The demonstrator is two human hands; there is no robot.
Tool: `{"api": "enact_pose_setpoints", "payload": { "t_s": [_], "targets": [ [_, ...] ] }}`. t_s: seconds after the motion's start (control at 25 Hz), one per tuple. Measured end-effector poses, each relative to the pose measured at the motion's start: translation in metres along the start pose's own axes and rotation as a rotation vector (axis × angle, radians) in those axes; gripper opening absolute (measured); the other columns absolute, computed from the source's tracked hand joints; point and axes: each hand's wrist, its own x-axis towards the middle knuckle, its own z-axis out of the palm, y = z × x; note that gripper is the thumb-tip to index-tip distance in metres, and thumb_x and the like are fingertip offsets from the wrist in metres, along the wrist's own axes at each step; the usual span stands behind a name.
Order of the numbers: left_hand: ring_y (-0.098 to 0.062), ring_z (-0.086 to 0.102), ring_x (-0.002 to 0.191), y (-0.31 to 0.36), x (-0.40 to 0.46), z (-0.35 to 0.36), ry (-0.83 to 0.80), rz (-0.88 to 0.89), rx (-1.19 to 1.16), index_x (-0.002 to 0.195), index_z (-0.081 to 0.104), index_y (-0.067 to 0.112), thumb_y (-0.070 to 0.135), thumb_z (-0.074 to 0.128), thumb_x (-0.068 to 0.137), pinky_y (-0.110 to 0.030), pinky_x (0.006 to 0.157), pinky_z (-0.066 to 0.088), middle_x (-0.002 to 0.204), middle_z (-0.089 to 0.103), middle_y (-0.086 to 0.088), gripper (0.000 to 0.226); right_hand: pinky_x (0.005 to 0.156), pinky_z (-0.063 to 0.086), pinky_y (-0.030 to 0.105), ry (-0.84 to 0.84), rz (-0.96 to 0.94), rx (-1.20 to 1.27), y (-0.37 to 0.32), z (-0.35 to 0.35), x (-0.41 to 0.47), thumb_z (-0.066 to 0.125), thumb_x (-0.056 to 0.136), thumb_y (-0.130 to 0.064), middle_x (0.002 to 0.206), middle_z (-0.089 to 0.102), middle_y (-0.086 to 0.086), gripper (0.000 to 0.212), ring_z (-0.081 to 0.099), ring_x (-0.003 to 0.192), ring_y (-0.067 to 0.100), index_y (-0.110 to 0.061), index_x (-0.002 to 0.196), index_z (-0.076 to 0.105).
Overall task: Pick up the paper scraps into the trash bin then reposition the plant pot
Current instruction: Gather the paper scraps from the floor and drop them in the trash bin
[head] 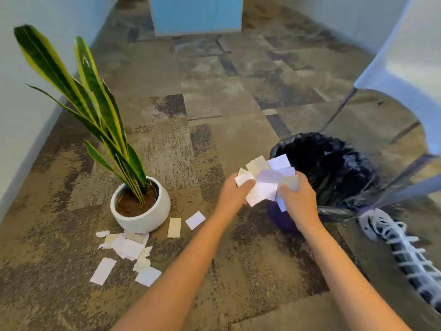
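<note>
Both hands hold one bunch of white and cream paper scraps [267, 180] at the near left rim of the trash bin [334, 168], which is lined with a black bag. My left hand [235, 193] grips the bunch's left side and my right hand [298, 199] its right side. A white round plant pot [143, 216] with a tall green and yellow striped plant stands on the carpet to the left. More paper scraps [130, 249] lie in front of the pot, and two single paper pieces [185, 224] lie to its right.
A shoe with white laces [401, 247] is at the right, beside the bin. A white chair [405, 75] stands behind the bin at the right. A pale wall runs along the left, and a blue cabinet [195, 15] stands at the far end.
</note>
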Motion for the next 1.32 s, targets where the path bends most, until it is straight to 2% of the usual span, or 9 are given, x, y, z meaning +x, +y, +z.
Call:
{"api": "enact_pose_setpoints", "payload": {
  "t_s": [0.16,0.28,0.4,0.52,0.6,0.72,0.96,1.16,1.32],
  "targets": [
    [-0.017,0.053,0.055,0.059,0.032,0.063,-0.094,0.029,0.146,0.107,0.055,0.008,0.023,0.048,0.095,-0.022,0.049,0.041,0.087,0.063,-0.013,0.021,0.049,0.043,0.022,0.095,0.045,-0.113,-0.016,-0.063,0.047,0.049,0.079,0.0,0.08,0.055,-0.005,0.035,0.056,0.067,0.005,-0.014,0.111,0.051],
    [-0.007,0.059,0.04,0.076,0.052,0.096,-0.207,-0.068,0.154,0.108,0.05,0.009,0.014,0.046,0.095,-0.019,0.037,0.046,0.089,0.063,-0.015,0.014,0.071,0.054,0.045,0.088,0.084,-0.31,-0.012,-0.09,0.079,0.049,0.082,0.002,0.105,0.058,0.015,0.043,0.058,0.093,0.032,-0.006,0.124,0.047],
    [-0.021,0.06,0.065,0.081,0.059,0.114,-0.314,-0.113,0.213,0.108,0.049,0.01,0.006,0.05,0.091,-0.028,0.057,0.058,0.104,0.056,-0.017,0.017,0.084,0.052,0.056,0.058,0.121,-0.418,-0.004,-0.103,0.099,0.053,0.086,-0.003,0.119,0.056,0.022,0.046,0.057,0.103,0.04,-0.006,0.131,0.044],
    [-0.025,0.05,0.081,0.076,0.063,0.116,-0.307,-0.024,0.442,0.074,0.038,0.02,0.011,0.055,0.087,-0.041,0.072,0.049,0.089,0.046,-0.015,0.024,0.088,0.053,0.053,0.018,0.171,-0.476,0.001,-0.105,0.111,0.06,0.085,-0.004,0.128,0.055,0.021,0.059,0.057,0.109,0.038,-0.008,0.141,0.038],
    [-0.032,0.058,0.104,0.067,0.066,0.108,-0.288,0.021,0.513,0.097,0.053,0.015,0.014,0.055,0.088,-0.037,0.081,0.046,0.117,0.056,-0.019,0.009,0.092,0.051,0.051,0.023,0.159,-0.501,0.006,-0.105,0.115,0.063,0.085,-0.006,0.13,0.055,0.021,0.056,0.055,0.114,0.038,-0.005,0.137,0.043],
    [-0.03,0.057,0.115,0.05,0.069,0.091,-0.233,0.078,0.501,0.131,0.051,0.008,0.011,0.052,0.089,-0.039,0.096,0.05,0.131,0.055,-0.014,0.041,0.091,0.052,0.049,0.08,0.093,-0.452,0.011,-0.092,0.11,0.06,0.085,-0.005,0.119,0.062,0.016,0.038,0.059,0.109,0.034,-0.005,0.123,0.056],
    [-0.029,0.067,0.088,0.023,0.053,0.055,-0.155,0.168,0.363,0.102,0.064,0.014,0.005,0.047,0.089,-0.038,0.077,0.053,0.1,0.067,-0.01,0.023,0.083,0.051,0.035,0.209,-0.223,-0.397,-0.005,-0.022,0.075,0.052,0.086,-0.005,0.103,0.07,0.01,0.025,0.064,0.093,0.023,-0.008,0.107,0.067],
    [-0.023,0.065,0.088,-0.025,0.035,-0.002,-0.077,0.143,0.377,0.105,0.064,0.015,0.006,0.05,0.089,-0.039,0.082,0.056,0.098,0.069,-0.005,0.023,0.078,0.049,0.034,0.04,-0.378,-0.359,0.002,0.07,0.041,0.055,0.085,-0.003,0.098,0.069,0.012,0.019,0.064,0.087,0.024,-0.006,0.099,0.068],
    [-0.02,0.062,0.077,-0.083,0.015,-0.076,-0.059,0.04,0.428,0.098,0.064,0.016,0.007,0.049,0.087,-0.031,0.07,0.051,0.083,0.065,0.001,0.021,0.079,0.047,0.03,-0.179,-0.365,-0.395,0.031,0.143,0.011,0.055,0.086,-0.003,0.098,0.069,0.009,0.019,0.064,0.089,0.022,-0.008,0.099,0.067]
  ]
}}
